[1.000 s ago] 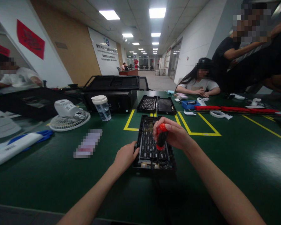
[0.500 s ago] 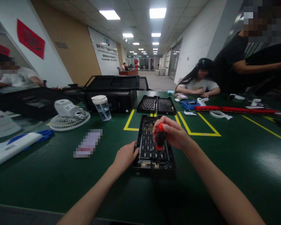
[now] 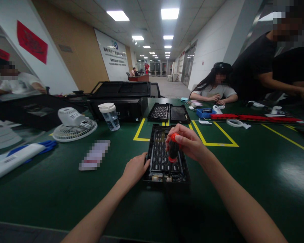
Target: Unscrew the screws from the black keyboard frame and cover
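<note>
In front of me on the green table lies a black plastic casing, with rows of dark oval shapes inside and small parts along its near end. My left hand grips the casing's left edge, thumb on the rim and the other fingers mostly hidden. Above the casing, my right hand is closed around the red and black handle of a screwdriver. The screwdriver stands nearly upright over the casing's middle. Its tip is hidden, so contact with a screw cannot be seen.
Two more black casing halves lie beyond. Left are a clear cup, a white fan, a blurred-out flat item and a white device. A blue tray and white tape roll lie right. Several people are nearby.
Both hands keep nearly the same pose, with the screwdriver still over the casing. At the far right, the standing person has shifted slightly right.
</note>
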A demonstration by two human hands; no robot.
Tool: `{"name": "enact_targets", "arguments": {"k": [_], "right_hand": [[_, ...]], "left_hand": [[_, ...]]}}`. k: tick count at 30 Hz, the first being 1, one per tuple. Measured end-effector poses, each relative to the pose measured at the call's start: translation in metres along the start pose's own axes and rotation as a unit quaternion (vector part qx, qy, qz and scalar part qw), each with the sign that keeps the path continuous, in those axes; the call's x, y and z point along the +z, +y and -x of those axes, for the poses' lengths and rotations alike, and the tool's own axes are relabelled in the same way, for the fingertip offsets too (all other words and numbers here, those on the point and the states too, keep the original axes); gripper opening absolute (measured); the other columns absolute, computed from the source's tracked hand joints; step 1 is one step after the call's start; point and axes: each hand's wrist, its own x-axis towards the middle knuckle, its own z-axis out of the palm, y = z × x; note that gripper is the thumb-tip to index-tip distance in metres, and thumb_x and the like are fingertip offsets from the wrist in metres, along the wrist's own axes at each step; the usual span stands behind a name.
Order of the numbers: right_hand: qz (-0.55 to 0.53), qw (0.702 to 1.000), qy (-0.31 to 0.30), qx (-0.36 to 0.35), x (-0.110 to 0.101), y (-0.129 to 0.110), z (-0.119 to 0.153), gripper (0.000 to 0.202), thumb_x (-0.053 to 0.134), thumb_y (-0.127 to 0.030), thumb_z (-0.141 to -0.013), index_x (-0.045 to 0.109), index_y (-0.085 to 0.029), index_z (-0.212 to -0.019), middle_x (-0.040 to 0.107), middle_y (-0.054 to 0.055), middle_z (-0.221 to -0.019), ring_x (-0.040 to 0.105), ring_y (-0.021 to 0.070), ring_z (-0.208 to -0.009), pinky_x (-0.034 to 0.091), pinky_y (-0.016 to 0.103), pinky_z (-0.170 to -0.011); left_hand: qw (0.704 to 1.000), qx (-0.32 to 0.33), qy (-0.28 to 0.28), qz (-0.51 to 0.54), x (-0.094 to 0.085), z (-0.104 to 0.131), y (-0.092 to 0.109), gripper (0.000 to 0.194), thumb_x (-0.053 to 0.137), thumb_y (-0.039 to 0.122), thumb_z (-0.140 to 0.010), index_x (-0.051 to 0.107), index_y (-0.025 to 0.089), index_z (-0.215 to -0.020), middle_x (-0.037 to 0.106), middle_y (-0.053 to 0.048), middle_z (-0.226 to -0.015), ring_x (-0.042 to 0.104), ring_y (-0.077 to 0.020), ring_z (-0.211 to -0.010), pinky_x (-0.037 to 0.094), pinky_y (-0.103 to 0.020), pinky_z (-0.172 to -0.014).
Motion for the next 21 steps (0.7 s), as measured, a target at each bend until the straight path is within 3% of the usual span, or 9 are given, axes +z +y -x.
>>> {"name": "enact_targets", "arguments": {"k": [21], "right_hand": [[0.113, 0.992, 0.043, -0.029, -0.0027, -0.0044, 0.0004, 0.019, 0.062, -0.026, -0.076, 0.045, -0.017, -0.075, 0.054, 0.001, -0.077, 0.056, 0.0113, -0.068, 0.045, 0.025, -0.062]], "left_hand": [[1.000, 0.002, 0.008, 0.001, 0.0060, -0.0021, -0.0044, 0.037, 0.038, 0.039, -0.086, 0.048, 0.022, -0.117, 0.065, -0.007, -0.099, 0.062, -0.0194, -0.087, 0.044, -0.028, -0.074]]}}
